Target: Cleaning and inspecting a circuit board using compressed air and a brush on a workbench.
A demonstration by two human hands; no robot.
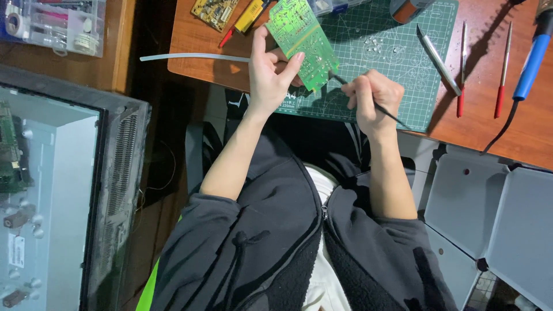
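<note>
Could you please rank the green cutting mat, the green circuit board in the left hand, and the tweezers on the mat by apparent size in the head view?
1. Green cutting mat.
2. Green circuit board; held nearer the camera, so slightly flattered.
3. Tweezers.

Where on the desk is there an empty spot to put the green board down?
Bare green cutting mat lies between the right hand and the tweezers. The top edge is crowded with a yellow board and tools; red screwdrivers fill the right.
</note>
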